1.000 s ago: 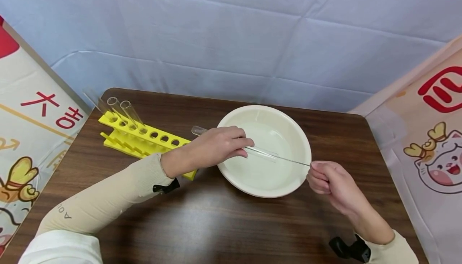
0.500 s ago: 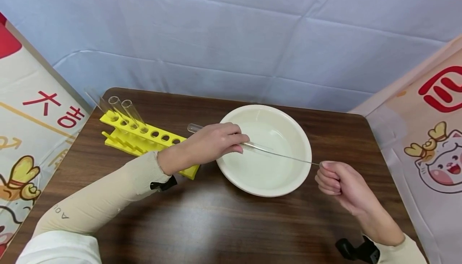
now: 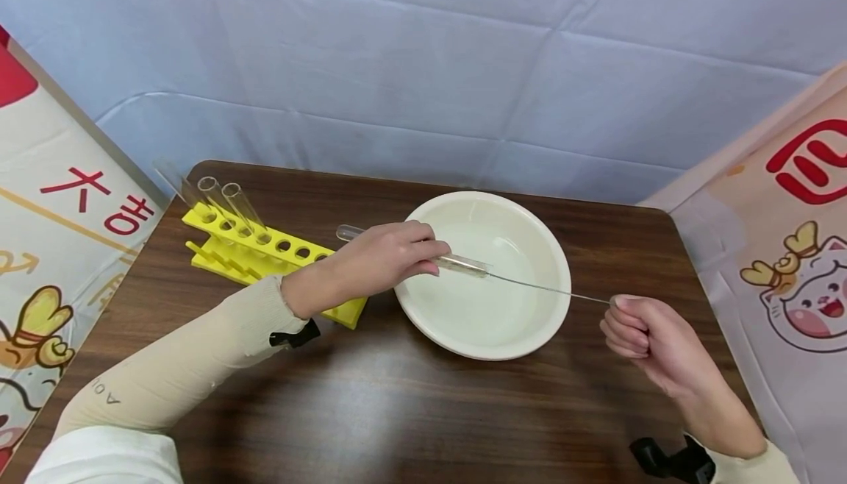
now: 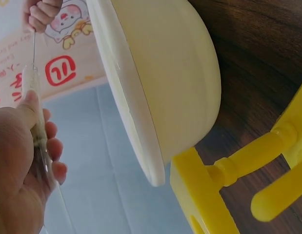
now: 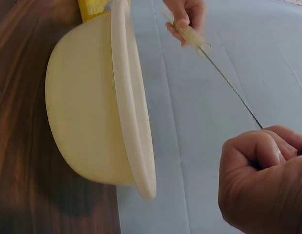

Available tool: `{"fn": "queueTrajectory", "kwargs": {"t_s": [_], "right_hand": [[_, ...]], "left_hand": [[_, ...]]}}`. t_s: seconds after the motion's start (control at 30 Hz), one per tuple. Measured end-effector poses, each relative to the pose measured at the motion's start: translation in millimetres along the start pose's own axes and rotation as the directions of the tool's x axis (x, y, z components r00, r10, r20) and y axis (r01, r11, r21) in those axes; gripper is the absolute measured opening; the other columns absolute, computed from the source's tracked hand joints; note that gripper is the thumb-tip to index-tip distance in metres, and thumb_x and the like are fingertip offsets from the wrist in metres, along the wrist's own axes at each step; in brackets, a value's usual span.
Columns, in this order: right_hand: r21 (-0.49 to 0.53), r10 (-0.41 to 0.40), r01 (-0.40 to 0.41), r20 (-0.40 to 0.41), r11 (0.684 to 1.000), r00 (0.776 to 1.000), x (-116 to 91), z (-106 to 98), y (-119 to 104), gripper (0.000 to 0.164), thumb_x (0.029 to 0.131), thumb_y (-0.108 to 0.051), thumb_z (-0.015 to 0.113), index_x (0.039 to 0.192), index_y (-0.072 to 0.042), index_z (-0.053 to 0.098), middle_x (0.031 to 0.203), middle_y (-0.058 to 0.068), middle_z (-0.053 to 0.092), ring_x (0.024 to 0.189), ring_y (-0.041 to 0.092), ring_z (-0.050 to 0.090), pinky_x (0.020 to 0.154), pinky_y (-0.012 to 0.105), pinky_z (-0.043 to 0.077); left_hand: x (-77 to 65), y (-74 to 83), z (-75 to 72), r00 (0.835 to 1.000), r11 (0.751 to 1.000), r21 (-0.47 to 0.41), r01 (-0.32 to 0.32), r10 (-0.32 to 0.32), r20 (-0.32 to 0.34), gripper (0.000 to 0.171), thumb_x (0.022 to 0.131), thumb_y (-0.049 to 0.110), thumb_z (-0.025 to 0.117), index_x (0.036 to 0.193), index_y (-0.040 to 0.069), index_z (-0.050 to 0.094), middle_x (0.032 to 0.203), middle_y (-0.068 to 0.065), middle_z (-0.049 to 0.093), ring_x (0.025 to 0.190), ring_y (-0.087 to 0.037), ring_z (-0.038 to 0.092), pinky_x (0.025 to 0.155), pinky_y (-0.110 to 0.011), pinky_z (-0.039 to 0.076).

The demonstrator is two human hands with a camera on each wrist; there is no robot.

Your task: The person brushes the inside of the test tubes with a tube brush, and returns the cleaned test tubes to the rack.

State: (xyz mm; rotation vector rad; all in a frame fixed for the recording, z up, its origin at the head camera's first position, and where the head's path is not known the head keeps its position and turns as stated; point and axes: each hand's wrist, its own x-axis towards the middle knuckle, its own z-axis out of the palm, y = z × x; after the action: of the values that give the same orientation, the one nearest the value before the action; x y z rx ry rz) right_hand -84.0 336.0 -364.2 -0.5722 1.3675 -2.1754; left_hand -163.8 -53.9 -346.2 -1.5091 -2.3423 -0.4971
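Observation:
Over the white basin [image 3: 486,322], my left hand [image 3: 380,256] grips a clear glass test tube [image 3: 349,232], tilted with its mouth toward the right. My right hand [image 3: 662,344], beyond the basin's right rim, holds the twisted wire handle of a test tube brush [image 3: 545,288]. Pale bristles show inside the tube near its mouth in the head view. The left wrist view shows the thumb and curled fingers around the tube [image 4: 39,141]. In the right wrist view the wire [image 5: 232,87] runs from the tube's mouth to my right fist [image 5: 268,170].
A yellow test tube rack [image 3: 271,241] stands left of the basin, partly behind my left forearm. Several glass tubes [image 3: 241,204] stand in its left end. The brown wooden table [image 3: 397,410] ends at a pale blue cloth backdrop [image 3: 397,65]; printed panels flank it.
My right hand has moved right and slightly down, drawing the brush partway out of the tube. The bristles now sit near the mouth. My left hand has shifted slightly left with the tube.

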Motion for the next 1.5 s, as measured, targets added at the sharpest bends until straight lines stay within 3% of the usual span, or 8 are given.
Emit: {"fn": "queueTrajectory", "kwargs": {"t_s": [0.17,0.37,0.53,0.73,1.0,1.23,1.37,1.5], "right_hand": [[-0.178,-0.170,0.168,0.006,0.970,0.985,-3.5,-8.8,3.1,0.047,0.103,0.012,0.003,0.067,-0.007,0.025,0.057,0.005,0.024,0.045,0.017,0.017,0.041,0.028,0.015],[-0.441,-0.442,0.403,0.015,0.802,0.897,-5.8,-17.5,13.3,0.044,0.096,0.026,0.017,0.068,0.001,0.039,0.063,0.007,0.041,0.054,0.017,0.035,0.047,0.030,0.024],[-0.570,-0.559,0.445,-0.029,0.690,0.829,-8.5,-19.1,17.4,0.036,0.095,0.028,0.031,0.077,0.011,0.057,0.079,0.011,0.067,0.072,0.015,0.063,0.053,0.024,0.040],[-0.566,-0.635,0.507,-0.037,0.650,0.772,-6.6,-21.9,14.9,0.033,0.095,0.028,0.034,0.083,0.016,0.063,0.090,0.014,0.074,0.075,0.015,0.065,0.045,0.026,0.030],[-0.482,-0.632,0.518,-0.101,0.706,0.768,-12.9,-32.9,14.8,0.036,0.096,0.027,0.027,0.076,0.017,0.055,0.078,0.014,0.070,0.065,0.016,0.060,0.040,0.028,0.024],[-0.156,-0.295,0.285,-0.048,0.946,0.954,-20.4,-39.4,4.4,0.046,0.098,0.017,0.000,0.072,0.005,0.037,0.062,0.012,0.037,0.049,0.021,0.028,0.041,0.028,0.019],[0.132,-0.138,0.132,0.041,0.982,0.990,-20.7,-42.1,-2.8,0.047,0.101,0.004,-0.010,0.074,0.003,0.028,0.060,0.012,0.024,0.047,0.020,0.017,0.042,0.029,0.011],[-0.229,-0.246,0.201,-0.191,0.953,0.950,-24.2,-33.8,-3.4,0.044,0.108,0.005,0.014,0.075,0.006,0.041,0.060,0.009,0.040,0.048,0.020,0.028,0.042,0.030,0.018]], "left_hand": [[-1.4,-2.2,-0.8,1.000,1.000,-0.002,0.009,-0.009,0.002,0.021,0.096,0.022,0.073,0.112,0.009,0.072,0.095,-0.001,0.061,0.084,-0.013,0.057,0.075,-0.021,0.052],[-2.4,-3.3,-4.8,0.999,1.000,0.001,0.028,-0.028,0.020,0.022,0.097,0.022,0.072,0.115,0.009,0.072,0.098,-0.001,0.063,0.087,-0.014,0.059,0.077,-0.023,0.053],[-3.9,-4.0,-6.0,0.999,1.000,0.003,0.031,-0.031,0.033,0.022,0.096,0.020,0.073,0.115,0.009,0.072,0.097,-0.001,0.064,0.087,-0.014,0.059,0.077,-0.024,0.054],[-3.8,-4.1,-8.6,0.997,0.999,-0.002,0.051,-0.050,0.054,0.024,0.098,0.022,0.070,0.117,0.008,0.072,0.100,-0.002,0.065,0.089,-0.015,0.061,0.078,-0.025,0.055],[-7.6,-9.2,-9.3,0.997,0.998,0.011,0.057,-0.057,0.046,0.027,0.097,0.021,0.071,0.119,0.005,0.071,0.100,-0.004,0.065,0.090,-0.017,0.062,0.079,-0.025,0.056],[-9.9,-13.7,-8.1,0.999,0.998,0.045,0.037,-0.037,-0.004,0.025,0.095,0.020,0.074,0.116,0.006,0.073,0.101,-0.005,0.065,0.089,-0.017,0.061,0.078,-0.025,0.056],[-10.1,-14.0,-9.7,0.999,0.998,0.050,0.050,-0.050,-0.013,0.027,0.094,0.020,0.075,0.116,0.006,0.073,0.101,-0.006,0.066,0.089,-0.018,0.061,0.078,-0.025,0.056],[-8.9,-13.1,-11.1,0.998,0.997,0.045,0.061,-0.061,0.000,0.028,0.094,0.020,0.075,0.117,0.005,0.072,0.103,-0.006,0.066,0.091,-0.018,0.062,0.078,-0.026,0.056]]}}
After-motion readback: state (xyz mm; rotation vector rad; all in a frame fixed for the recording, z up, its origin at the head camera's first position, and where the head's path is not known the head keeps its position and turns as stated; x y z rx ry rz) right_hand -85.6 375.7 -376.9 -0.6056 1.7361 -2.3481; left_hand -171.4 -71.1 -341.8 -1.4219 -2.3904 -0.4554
